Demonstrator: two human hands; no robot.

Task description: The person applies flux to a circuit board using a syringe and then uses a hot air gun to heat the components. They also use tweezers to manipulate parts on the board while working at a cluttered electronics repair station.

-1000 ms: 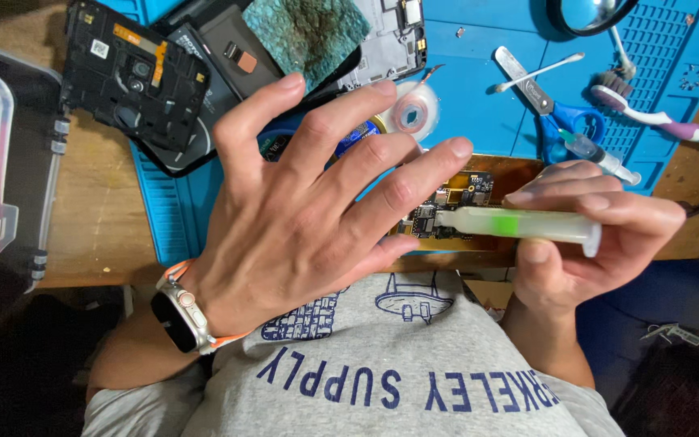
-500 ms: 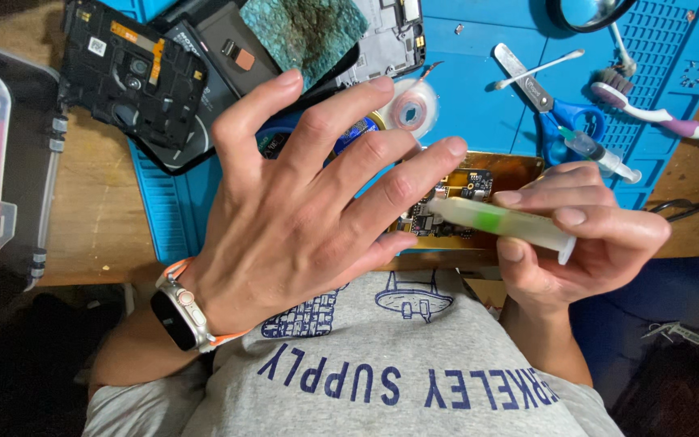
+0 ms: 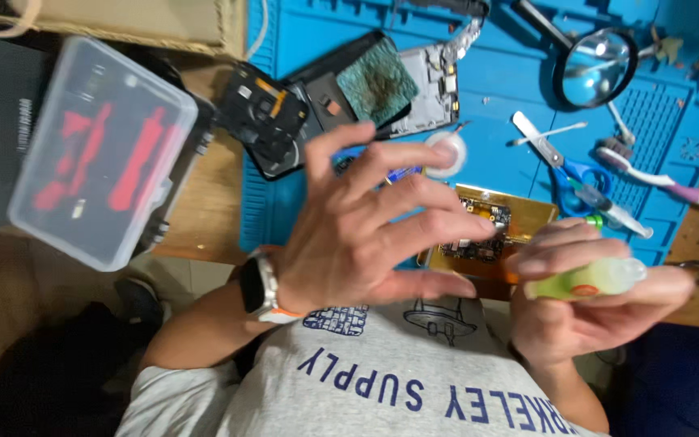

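Note:
My right hand [image 3: 584, 303] grips a pale green syringe-like tube [image 3: 588, 279], its tip toward a small circuit board [image 3: 479, 231] resting on a gold-coloured holder plate [image 3: 527, 218] at the blue mat's [image 3: 495, 113] near edge. My left hand [image 3: 374, 235], wearing a wristwatch [image 3: 259, 285], hovers over the board's left side with fingers spread, holding nothing; whether it touches the plate is unclear. A small roll of tape [image 3: 445, 154] lies just beyond its fingertips.
A disassembled phone frame with a green pad [image 3: 378, 81] and a black phone part [image 3: 264, 117] lie at the mat's far left. Scissors [image 3: 564, 166], a toothbrush [image 3: 665, 182] and a magnifier [image 3: 596, 77] sit right. A clear plastic box with red tools [image 3: 99, 150] stands left on the wooden table.
The view has shifted, so the box at left shows more fully. My left hand has lifted and spread more loosely; my right hand has moved the tube slightly to the right, away from the board.

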